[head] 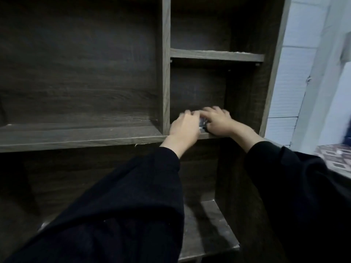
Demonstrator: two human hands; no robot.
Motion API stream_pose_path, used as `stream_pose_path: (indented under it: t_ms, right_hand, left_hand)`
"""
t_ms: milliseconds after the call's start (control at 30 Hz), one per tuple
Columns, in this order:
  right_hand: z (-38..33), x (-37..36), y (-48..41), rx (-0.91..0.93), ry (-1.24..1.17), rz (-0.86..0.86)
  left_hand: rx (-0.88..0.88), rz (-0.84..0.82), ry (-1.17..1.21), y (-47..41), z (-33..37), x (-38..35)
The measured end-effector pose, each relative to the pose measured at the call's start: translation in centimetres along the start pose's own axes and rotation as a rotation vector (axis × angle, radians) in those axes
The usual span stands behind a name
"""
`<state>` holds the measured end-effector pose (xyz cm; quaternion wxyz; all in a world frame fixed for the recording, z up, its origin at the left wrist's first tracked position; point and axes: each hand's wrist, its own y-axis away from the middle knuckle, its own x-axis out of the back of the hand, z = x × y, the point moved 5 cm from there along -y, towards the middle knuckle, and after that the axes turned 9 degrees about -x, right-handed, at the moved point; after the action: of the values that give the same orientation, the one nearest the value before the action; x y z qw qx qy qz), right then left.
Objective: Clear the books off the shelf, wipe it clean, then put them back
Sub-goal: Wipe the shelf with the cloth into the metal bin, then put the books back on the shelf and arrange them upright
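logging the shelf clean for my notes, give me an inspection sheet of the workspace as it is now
surface: dark wood-grain shelf unit; both hands are in its narrow lower right compartment.
job's things: no books seen; a small grey and dark item shows between the hands, too blurred to identify.
clutter: pale flecks on the front edge of the short upper shelf board.
hands: left hand and right hand side by side on the board, fingers blurred, grip unclear; black sleeves.
cables: nothing seen.
surroundings: white tiled wall to the right; patterned surface at the right edge.
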<state>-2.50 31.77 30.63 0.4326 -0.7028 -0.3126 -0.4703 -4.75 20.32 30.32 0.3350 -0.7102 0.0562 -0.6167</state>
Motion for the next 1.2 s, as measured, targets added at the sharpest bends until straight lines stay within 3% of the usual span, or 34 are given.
stream_pose_path:
  t_ms: [133,267,467,533,600,733,867,1067,1200]
  right_hand:
    - [0.6,-1.5,-0.3,-0.086,-0.062,-0.165]
    - [0.7,-1.2,-0.3,-0.116,-0.094,-0.102]
    - [-1.8,1.1,7.1,0.034,-0.486,0.582]
    - [-4.1,0.1,11.6,0.111,-0.589,0.693]
    - [-6.1,-2.6,15.2,0.164,-0.680,0.695]
    - [-9.1,-12.0,20.6,0.151,-0.788,0.489]
    - [-10.6,-24.9,24.4,-0.015,-0.818,0.176]
    - [-9.7,-41.7,31.1,-0.401,-0.635,-0.421]
    - [-8.9,-47.8,35.2,-0.503,-0.375,-0.764]
  left_hand:
    - [-0.015,-0.191,0.025,-0.1,-0.2,-1.0]
    - [0.023,-0.227,0.134,0.0,-0.5,-1.3]
    - [-0.063,0.252,0.342,6.4,0.7,2.0]
    - [-0.083,0.370,0.344,10.7,0.8,2.2]
    - [-0.084,0.447,0.334,15.2,0.5,1.3]
    - [0.072,0.440,0.371,24.5,-2.1,-3.8]
    - [0.328,0.294,0.438,34.2,-5.4,-10.8]
    - [0.835,-0.043,0.607,47.2,-8.1,-22.2]
    - [0.986,-0.384,0.781,53.9,-7.3,-29.7]
